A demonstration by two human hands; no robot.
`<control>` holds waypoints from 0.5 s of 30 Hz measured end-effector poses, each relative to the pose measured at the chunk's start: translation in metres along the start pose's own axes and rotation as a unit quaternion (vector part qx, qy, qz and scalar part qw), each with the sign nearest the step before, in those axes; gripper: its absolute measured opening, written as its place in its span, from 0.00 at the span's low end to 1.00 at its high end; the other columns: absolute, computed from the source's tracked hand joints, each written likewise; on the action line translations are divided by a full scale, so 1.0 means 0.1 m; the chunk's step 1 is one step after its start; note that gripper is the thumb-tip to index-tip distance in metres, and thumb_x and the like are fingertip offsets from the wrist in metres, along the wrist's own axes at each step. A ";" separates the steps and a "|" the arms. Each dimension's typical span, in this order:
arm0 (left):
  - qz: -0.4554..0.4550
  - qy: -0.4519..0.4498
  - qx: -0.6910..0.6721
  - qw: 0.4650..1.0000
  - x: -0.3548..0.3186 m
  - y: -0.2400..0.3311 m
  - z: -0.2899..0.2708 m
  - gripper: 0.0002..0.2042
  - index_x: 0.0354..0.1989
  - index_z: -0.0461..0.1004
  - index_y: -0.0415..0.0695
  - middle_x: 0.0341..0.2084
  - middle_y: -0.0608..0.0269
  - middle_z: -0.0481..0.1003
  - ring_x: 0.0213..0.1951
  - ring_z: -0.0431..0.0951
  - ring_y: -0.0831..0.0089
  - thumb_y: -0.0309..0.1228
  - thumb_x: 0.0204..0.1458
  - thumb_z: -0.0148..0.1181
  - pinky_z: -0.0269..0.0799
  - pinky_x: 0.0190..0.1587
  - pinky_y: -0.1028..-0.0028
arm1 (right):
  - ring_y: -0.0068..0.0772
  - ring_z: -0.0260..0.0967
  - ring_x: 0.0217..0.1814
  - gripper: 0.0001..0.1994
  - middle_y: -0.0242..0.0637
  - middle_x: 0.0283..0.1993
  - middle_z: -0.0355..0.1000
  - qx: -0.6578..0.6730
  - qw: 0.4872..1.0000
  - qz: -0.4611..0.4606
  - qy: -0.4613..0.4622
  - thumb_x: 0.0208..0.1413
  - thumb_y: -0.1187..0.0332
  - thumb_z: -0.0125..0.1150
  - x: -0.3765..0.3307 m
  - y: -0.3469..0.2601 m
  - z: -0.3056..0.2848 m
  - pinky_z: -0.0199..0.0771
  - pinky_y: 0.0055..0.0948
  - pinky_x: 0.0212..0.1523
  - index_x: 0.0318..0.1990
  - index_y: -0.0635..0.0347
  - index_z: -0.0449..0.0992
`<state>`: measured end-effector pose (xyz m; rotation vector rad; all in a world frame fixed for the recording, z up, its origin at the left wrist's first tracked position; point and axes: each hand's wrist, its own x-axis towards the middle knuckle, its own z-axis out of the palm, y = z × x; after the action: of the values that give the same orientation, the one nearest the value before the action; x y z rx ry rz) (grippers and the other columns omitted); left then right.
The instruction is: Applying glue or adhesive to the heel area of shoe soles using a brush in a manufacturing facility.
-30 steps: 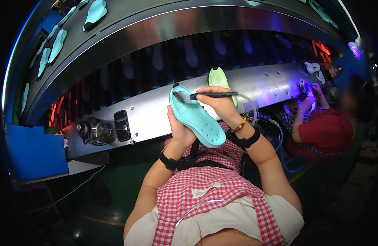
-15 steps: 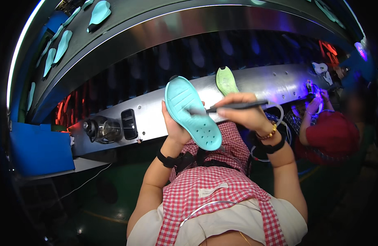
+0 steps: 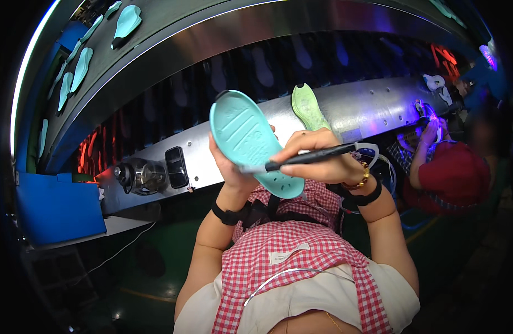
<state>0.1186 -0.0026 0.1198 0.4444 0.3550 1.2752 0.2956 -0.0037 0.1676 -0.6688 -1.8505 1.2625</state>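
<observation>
Turquoise sole (image 3: 242, 125) held — 1 green sole (image 3: 308, 106) nearby

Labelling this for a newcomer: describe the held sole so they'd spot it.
Find the metal bench. Overlapping it in view, the left hand holds the turquoise sole, black-tipped at top. Unlike the pale green sole and the belt's turquoise pieces, it's in hand.

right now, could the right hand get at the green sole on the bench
Probably, though the right hand is occupied with a black-handled tool; the green sole lies just beyond it on the metal bench, nothing visible between.
</observation>
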 end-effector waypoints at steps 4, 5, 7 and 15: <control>0.069 0.038 0.031 0.996 0.05 0.02 -0.07 0.38 0.51 0.60 0.42 0.37 0.45 0.69 0.37 0.72 0.56 0.63 0.47 0.21 0.69 0.40 0.61 | 0.19 0.69 0.31 0.09 0.36 0.29 0.73 0.119 0.982 0.102 0.104 0.43 0.75 0.61 -0.02 -0.01 -0.05 0.69 0.17 0.34 0.34 0.65 0.75; 0.099 0.037 0.023 0.994 0.06 0.00 -0.05 0.39 0.50 0.60 0.42 0.37 0.45 0.69 0.35 0.72 0.56 0.63 0.46 0.20 0.69 0.39 0.61 | 0.20 0.69 0.32 0.09 0.37 0.29 0.73 0.102 0.981 0.124 0.107 0.42 0.74 0.61 -0.02 0.05 -0.04 0.68 0.18 0.34 0.34 0.64 0.76; 0.117 0.079 -0.004 0.990 0.08 0.05 0.00 0.39 0.50 0.61 0.42 0.36 0.45 0.69 0.34 0.72 0.55 0.64 0.46 0.20 0.69 0.38 0.60 | 0.22 0.69 0.32 0.10 0.37 0.30 0.73 0.020 0.999 0.049 0.003 0.41 0.74 0.62 -0.07 0.06 0.00 0.68 0.20 0.35 0.34 0.63 0.76; 0.183 0.046 0.023 0.982 0.09 0.21 0.05 0.42 0.49 0.62 0.42 0.37 0.45 0.69 0.33 0.72 0.57 0.67 0.43 0.21 0.69 0.35 0.61 | 0.27 0.69 0.35 0.10 0.38 0.33 0.72 -0.002 1.000 0.015 0.018 0.40 0.75 0.63 -0.14 0.09 -0.03 0.68 0.23 0.38 0.34 0.63 0.76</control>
<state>0.1056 0.0100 0.1349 0.5068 0.3921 1.6525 0.3058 -0.0100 0.1556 -0.7193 -1.8196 1.2579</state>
